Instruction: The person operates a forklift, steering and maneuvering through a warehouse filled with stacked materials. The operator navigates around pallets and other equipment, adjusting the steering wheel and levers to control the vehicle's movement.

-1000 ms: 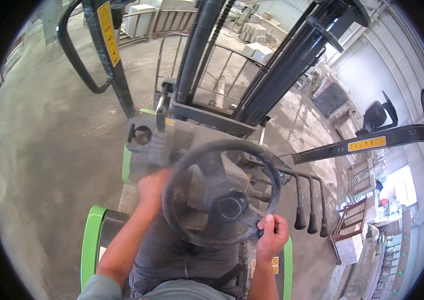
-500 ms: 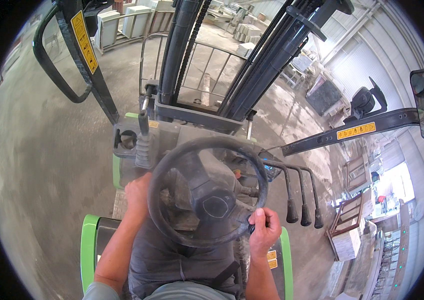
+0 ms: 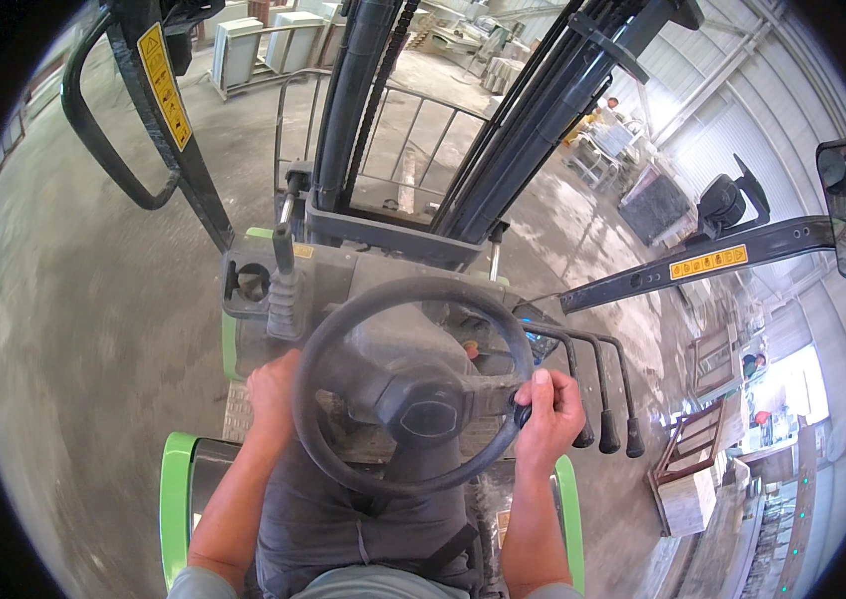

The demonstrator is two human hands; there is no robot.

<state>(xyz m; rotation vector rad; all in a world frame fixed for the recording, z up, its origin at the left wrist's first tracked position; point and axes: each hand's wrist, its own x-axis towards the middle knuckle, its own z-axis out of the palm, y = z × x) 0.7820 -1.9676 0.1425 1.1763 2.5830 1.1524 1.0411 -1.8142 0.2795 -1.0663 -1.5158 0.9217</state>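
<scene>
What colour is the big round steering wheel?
The round steering wheel is dark, greyish black; it shows best in the head view.

We wear a pale grey-green shirt (image 3: 373, 584) | our matching short sleeves (image 3: 203, 583) | creased dark grey trousers (image 3: 305, 527), thin pale line (image 3: 361, 537) in front | left hand (image 3: 271, 391) and right hand (image 3: 551, 412) bare

Bare left hand (image 3: 271, 389), just left of black round steering wheel (image 3: 430, 409): fingertips hidden, hold cannot be told; small black knob (image 3: 521, 412) at wheel's right side: mostly covered by bare right hand (image 3: 551, 407); tall black metal mast (image 3: 533, 140) beyond wheel: top cut off; grey dusty floor (image 3: 93, 299) left of wheel: blurred; red speck (image 3: 762, 417) far right of wheel: too small to tell
</scene>
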